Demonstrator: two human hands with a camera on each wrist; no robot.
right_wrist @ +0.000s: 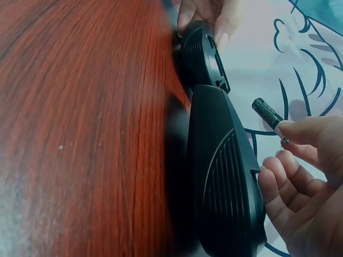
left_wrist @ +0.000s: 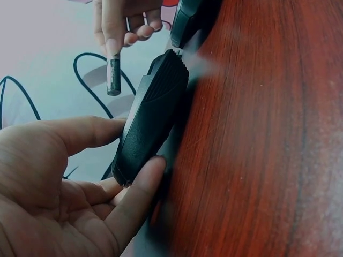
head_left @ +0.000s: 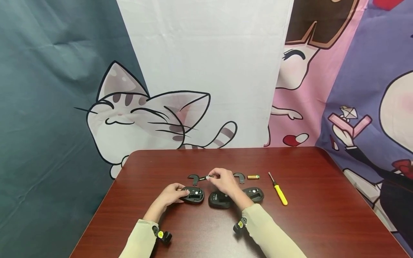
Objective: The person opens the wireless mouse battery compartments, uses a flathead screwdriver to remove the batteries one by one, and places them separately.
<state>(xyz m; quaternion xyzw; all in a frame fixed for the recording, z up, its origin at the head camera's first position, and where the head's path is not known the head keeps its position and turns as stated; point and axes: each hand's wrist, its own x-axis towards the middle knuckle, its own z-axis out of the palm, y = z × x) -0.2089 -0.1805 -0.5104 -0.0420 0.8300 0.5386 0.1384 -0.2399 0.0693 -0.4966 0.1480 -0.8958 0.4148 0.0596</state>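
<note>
My left hand (head_left: 170, 197) grips a black computer mouse (head_left: 195, 195), which lies underside up with its battery compartment uncovered. In the left wrist view, thumb and fingers hold the mouse (left_wrist: 153, 107) by its sides at one end. Between thumb and fingertip, my right hand (head_left: 224, 182) pinches a small dark battery (right_wrist: 266, 113) with a pale end. That battery (left_wrist: 113, 77) is in the air, just beyond the held mouse. Beneath the right hand and wrist lie two more upturned black mice, one to the left (head_left: 219, 200) and one to the right (head_left: 255, 194), partly hidden.
Two dark curved battery covers lie behind the mice, one cover (head_left: 194, 178) on the left and the other cover (head_left: 240, 177) beside the right hand. Farther right are a gold-and-green battery (head_left: 253, 177) and a yellow-handled screwdriver (head_left: 279, 190) on the brown table (head_left: 309, 229).
</note>
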